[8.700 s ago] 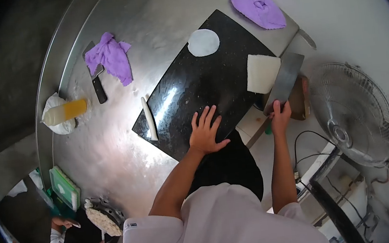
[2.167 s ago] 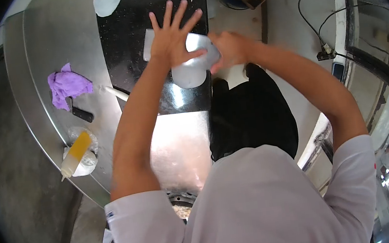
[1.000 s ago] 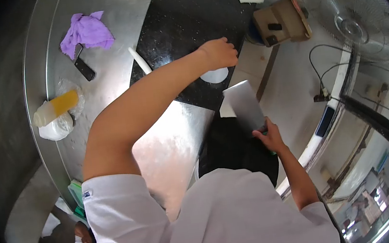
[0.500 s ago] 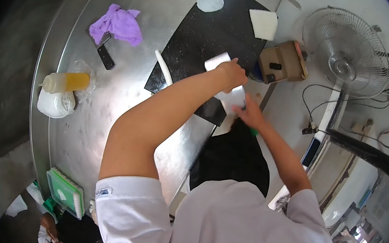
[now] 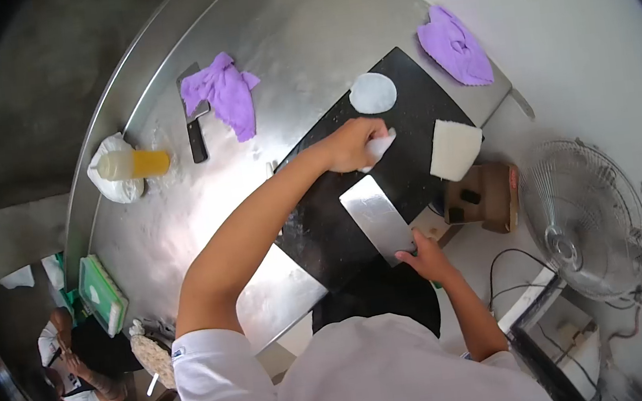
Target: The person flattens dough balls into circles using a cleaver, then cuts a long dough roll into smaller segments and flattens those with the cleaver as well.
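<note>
My left hand (image 5: 354,146) is closed on a limp white dough piece (image 5: 381,146), just over the black board (image 5: 324,232). In my right hand (image 5: 426,257) is a cleaver by its handle end, most of the handle hidden by the fingers. The broad shiny cleaver blade (image 5: 377,216) lies flat over the board's near right part. Beyond my left hand, a thin round dough wrapper (image 5: 373,93) rests on the board. A thick off-white square pad (image 5: 456,149) sits at the right edge. My left forearm hides most of the white dough strip (image 5: 270,170) by the board's left edge.
A second cleaver (image 5: 197,139) lies partly under a purple cloth (image 5: 223,93); another purple cloth (image 5: 455,46) is at back right. An oil bottle (image 5: 135,164) rests left. On the right are a cardboard box (image 5: 499,196) and a fan (image 5: 584,218). Another person (image 5: 78,363) is lower left.
My left hand has come off the cleaver blade and moved away from it, now holding the white dough piece. My right hand keeps the cleaver, now fully in sight. The view has shifted.
</note>
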Tool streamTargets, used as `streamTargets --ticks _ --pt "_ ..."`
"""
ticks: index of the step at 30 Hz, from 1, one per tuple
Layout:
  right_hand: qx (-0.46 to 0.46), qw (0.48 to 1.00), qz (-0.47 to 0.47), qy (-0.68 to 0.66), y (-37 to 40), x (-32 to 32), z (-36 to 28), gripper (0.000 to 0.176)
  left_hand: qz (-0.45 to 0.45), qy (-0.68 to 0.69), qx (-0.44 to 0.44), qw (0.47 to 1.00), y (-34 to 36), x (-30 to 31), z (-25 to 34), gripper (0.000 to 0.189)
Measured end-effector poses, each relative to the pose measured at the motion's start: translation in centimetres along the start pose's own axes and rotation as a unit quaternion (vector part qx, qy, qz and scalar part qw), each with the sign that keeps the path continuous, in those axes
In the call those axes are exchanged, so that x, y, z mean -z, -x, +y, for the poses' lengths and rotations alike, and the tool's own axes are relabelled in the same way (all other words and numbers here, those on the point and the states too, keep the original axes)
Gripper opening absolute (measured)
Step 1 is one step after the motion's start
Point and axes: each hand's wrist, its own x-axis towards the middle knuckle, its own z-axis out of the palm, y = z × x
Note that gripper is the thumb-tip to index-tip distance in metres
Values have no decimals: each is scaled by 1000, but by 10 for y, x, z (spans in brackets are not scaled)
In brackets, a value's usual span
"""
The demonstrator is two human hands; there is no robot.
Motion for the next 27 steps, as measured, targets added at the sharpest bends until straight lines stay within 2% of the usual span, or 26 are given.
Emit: streamTargets --ticks 1,2,4,5,6,7,9,10,11,13,14,16,17,19,21,23,25,26,27 --pt "1 1000 -5 -6 -8 8 5 60 31 56 -3 998 -15 4 -2 31" --pt "20 1000 -1 2 -13 15 10 60 30 58 4 998 -28 10 -6 31" --pt "41 999 0 14 -24 32 17 60 113 57 39 991 -56 21 -28 35" --pt "20 999 -28 8 -27 37 20 59 155 57 56 985 -65 23 -38 37" --pt "2 998 -55 3 -32 43 21 59 175 12 125 977 -66 31 -41 47" --pt "5 998 -60 6 -35 50 23 59 180 14 128 975 -67 33 -58 47" --pt "-6 997 -80 15 -41 61 23 57 243 -77 218 942 -66 33 -91 54" --pt "2 996 -86 22 -46 66 25 57 329 -127 213 911 -58 27 -78 54" --pt "14 996 -82 23 -49 69 29 56 338 -125 221 906 -49 28 -70 54" --pt "32 995 -93 27 -53 78 29 55 364 -173 159 901 -20 32 -63 48" --pt "58 994 -82 35 -55 84 25 52 375 -173 174 894 1 31 -58 48" --pt "101 989 -100 47 -66 97 12 50 417 -4 200 887 57 21 -45 39" --pt "99 988 -103 63 -71 102 5 47 433 -1 221 874 90 8 -50 39" --pt "105 983 -124 88 -89 105 -8 45 537 -63 214 814 154 -28 -74 31" --pt "153 979 -106 81 -106 102 -24 40 612 -25 261 746 207 -73 -95 29" --pt "182 966 -124 138 -123 101 -78 35 613 -6 280 739 232 -105 -82 28" --pt "240 942 -136 194 -136 89 -116 30 588 -16 264 765 240 -129 -75 29" --pt "247 937 -143 202 -142 80 -133 30 562 -62 283 775 242 -137 -70 34" --pt "257 923 -161 238 -145 72 -149 28 572 -56 285 767 242 -140 -66 34"
